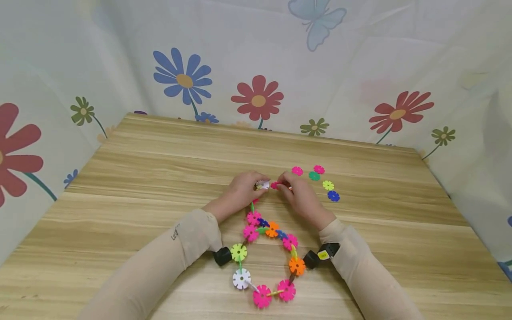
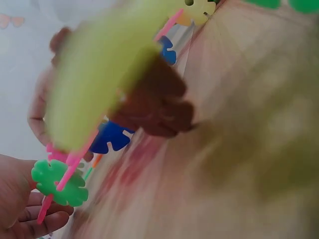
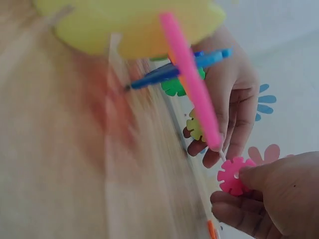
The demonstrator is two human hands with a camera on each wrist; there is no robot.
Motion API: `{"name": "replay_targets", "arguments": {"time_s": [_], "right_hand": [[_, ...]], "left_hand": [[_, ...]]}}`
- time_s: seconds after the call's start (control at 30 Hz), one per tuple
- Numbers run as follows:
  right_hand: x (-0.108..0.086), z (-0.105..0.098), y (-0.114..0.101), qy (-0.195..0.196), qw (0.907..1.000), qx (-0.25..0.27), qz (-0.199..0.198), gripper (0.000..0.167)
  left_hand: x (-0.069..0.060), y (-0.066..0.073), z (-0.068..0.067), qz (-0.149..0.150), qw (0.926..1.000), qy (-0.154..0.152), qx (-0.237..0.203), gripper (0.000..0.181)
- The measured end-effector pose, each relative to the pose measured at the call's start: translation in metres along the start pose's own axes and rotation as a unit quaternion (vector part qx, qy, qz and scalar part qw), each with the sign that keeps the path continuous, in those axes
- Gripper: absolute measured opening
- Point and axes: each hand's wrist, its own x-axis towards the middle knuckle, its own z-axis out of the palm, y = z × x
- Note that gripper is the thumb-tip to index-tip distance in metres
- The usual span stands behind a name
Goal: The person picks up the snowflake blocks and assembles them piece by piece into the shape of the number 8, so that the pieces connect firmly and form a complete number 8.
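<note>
My left hand [image 1: 242, 191] pinches a white notched disc [image 1: 262, 184] between thumb and fingers. Facing it, my right hand [image 1: 298, 191] pinches a pink notched disc [image 3: 232, 174] by its edge; the right wrist view shows it at the left hand's fingertips, a pale edge meeting it. Whether the two discs interlock I cannot tell. From the left hand a chain of linked discs runs toward me into a loop, with an orange disc [image 1: 297, 266] and a white disc [image 1: 242, 279] in it. A green disc [image 2: 60, 184] appears beside the left hand in the left wrist view.
Beyond the right hand lie several loose discs, among them a green disc [image 1: 314, 176], a yellow disc [image 1: 328, 185] and a blue disc [image 1: 334, 196]. The wooden table [image 1: 120, 213] meets a flower-printed cloth [image 1: 224, 40] at its back and sides.
</note>
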Motion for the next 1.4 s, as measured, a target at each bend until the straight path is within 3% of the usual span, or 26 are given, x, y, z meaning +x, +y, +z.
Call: {"name": "replay_targets", "arguments": {"time_s": [0.13, 0.47, 0.87, 1.17, 1.4], "right_hand": [[0.0005, 0.0008, 0.0015, 0.005, 0.9998, 0.019, 0.006, 0.005], [0.0011, -0.002, 0.0048, 0.015, 0.9988, 0.041, -0.024, 0.006], [0.001, -0.0036, 0.0053, 0.023, 0.9989, 0.022, -0.034, 0.009], [0.001, -0.0047, 0.0074, 0.055, 0.9959, 0.002, -0.071, 0.011], [0.0, -0.0055, 0.0071, 0.054, 0.9959, 0.006, -0.072, 0.011]], "left_hand": [[-0.0011, 0.003, -0.0003, -0.013, 0.9998, -0.003, -0.014, 0.041], [-0.0022, 0.0056, -0.0003, -0.025, 0.9992, 0.005, -0.032, 0.029], [-0.0043, 0.0061, -0.0001, -0.002, 0.9996, 0.013, -0.025, 0.029], [-0.0046, 0.007, -0.0006, -0.006, 0.9994, 0.022, -0.026, 0.03], [-0.0058, 0.0086, -0.0018, -0.001, 0.9993, 0.023, -0.028, 0.031]]}}
